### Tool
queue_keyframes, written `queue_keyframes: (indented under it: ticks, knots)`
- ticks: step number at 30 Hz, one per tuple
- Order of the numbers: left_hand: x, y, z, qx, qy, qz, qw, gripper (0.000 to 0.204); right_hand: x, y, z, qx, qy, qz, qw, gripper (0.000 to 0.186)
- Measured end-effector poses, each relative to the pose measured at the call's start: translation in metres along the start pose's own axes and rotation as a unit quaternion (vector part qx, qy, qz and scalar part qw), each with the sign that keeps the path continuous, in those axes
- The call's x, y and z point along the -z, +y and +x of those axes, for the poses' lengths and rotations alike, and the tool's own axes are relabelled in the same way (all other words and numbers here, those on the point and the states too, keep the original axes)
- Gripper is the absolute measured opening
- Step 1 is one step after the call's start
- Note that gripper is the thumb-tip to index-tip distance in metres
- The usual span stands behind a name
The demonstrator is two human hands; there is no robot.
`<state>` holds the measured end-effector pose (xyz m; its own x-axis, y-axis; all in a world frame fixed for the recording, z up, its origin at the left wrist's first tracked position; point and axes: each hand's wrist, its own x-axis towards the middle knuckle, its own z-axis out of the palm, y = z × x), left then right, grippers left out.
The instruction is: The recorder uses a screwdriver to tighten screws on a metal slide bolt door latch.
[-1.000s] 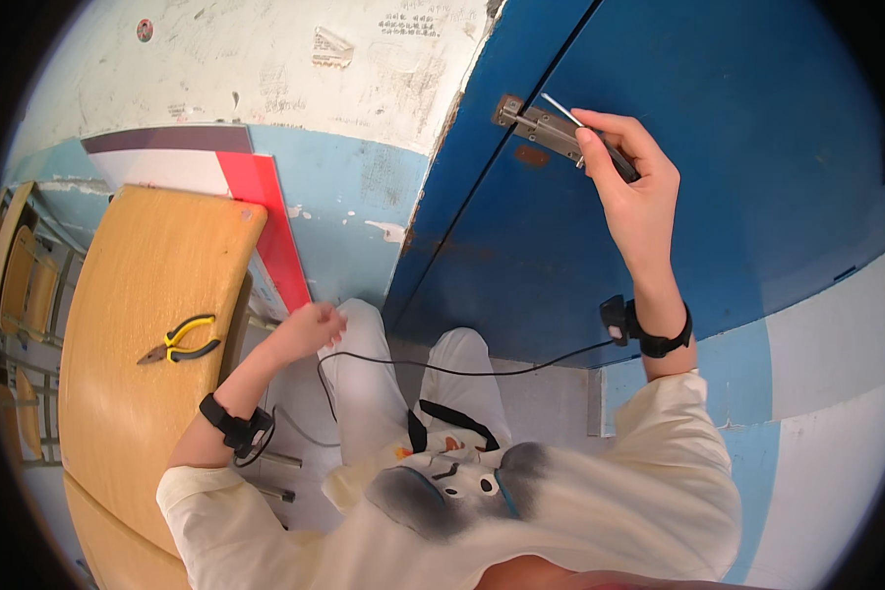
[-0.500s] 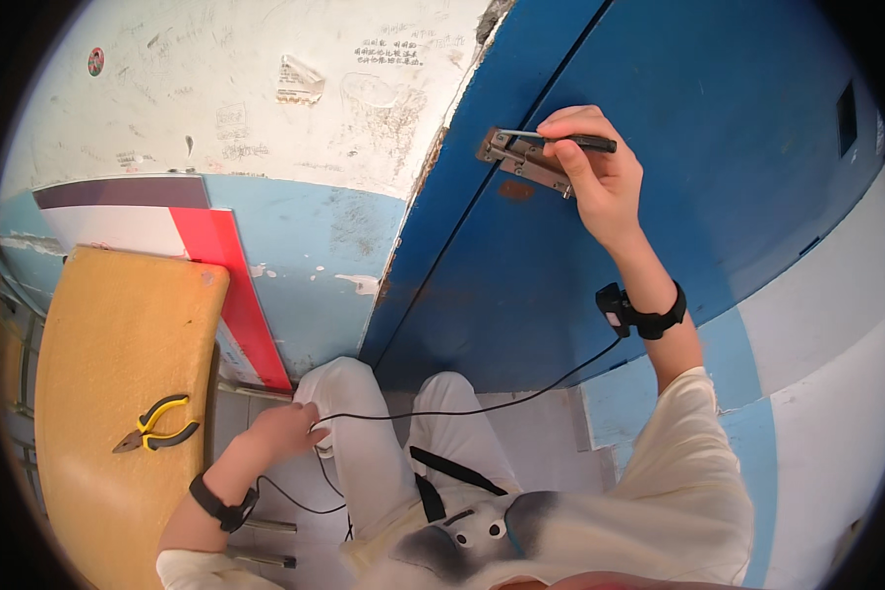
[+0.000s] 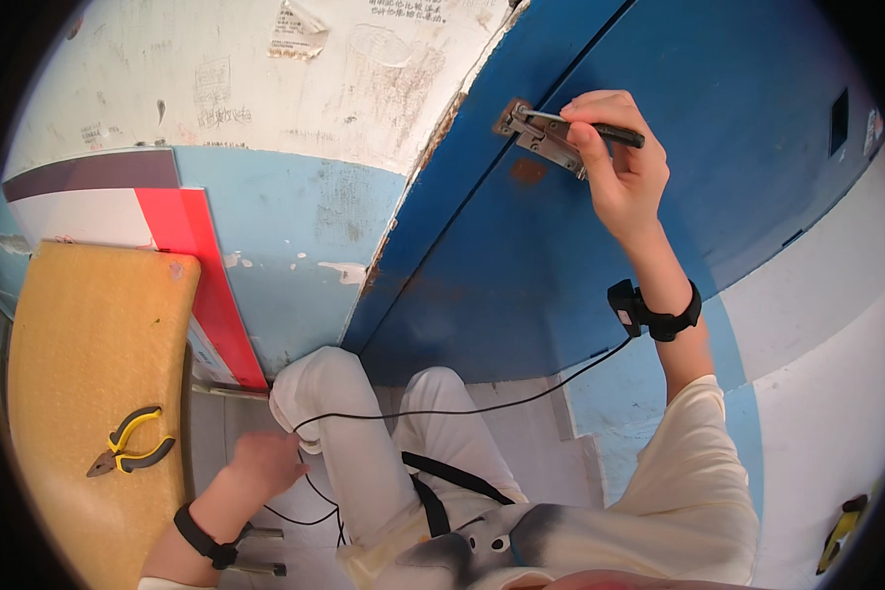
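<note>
Screwdriver (image 3: 600, 131) pinched in right hand (image 3: 619, 182) fingers, dark handle sticking out rightward, tip toward metal hinge plate (image 3: 539, 138) on blue door (image 3: 659, 88). Tip contact with screw too small to tell. Risk: tip slipping off plate, scratching paint, since grip is fingertip-only. Left hand (image 3: 261, 464) low by knee, loosely curled, holding nothing visible, beside black cable (image 3: 442, 411). Yellow pliers (image 3: 128, 442) farther left on wooden table (image 3: 79, 324)

Right hand (image 3: 615, 172) raised, arm extended upward, fingers curled in pinch, black band on wrist. Left hand (image 3: 263, 464) low beside left thigh, fingers loosely curled, wrist banded.
</note>
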<state>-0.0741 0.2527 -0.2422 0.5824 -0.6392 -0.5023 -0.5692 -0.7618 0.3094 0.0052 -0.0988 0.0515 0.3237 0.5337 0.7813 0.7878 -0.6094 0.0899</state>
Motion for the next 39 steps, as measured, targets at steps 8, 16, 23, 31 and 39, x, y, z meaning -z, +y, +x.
queue_keyframes:
  ticks: [8, 16, 23, 31, 39]
  knots:
    - [-0.007, -0.001, -0.002, -0.009, 0.048, 0.086, 0.995, 0.044, 0.005, -0.01, 0.009, 0.067, -0.041, -0.088, 0.993, 0.011]
    - [-0.011, -0.002, -0.003, -0.008, 0.053, 0.082, 0.995, 0.043, -0.013, -0.031, 0.005, 0.044, 0.009, -0.214, 0.976, 0.012]
    - [-0.01, -0.005, 0.002, 0.006, 0.042, 0.064, 0.997, 0.042, -0.033, -0.022, -0.012, 0.053, 0.134, -0.193, 0.97, 0.012]
    - [-0.004, -0.002, -0.002, 0.004, 0.042, 0.06, 0.997, 0.043, -0.051, -0.024, -0.017, -0.016, 0.221, -0.155, 0.963, 0.009]
    - [-0.005, -0.001, -0.002, 0.001, 0.04, 0.055, 0.998, 0.044, -0.025, -0.046, -0.008, -0.199, 0.064, -0.054, 0.976, 0.012]
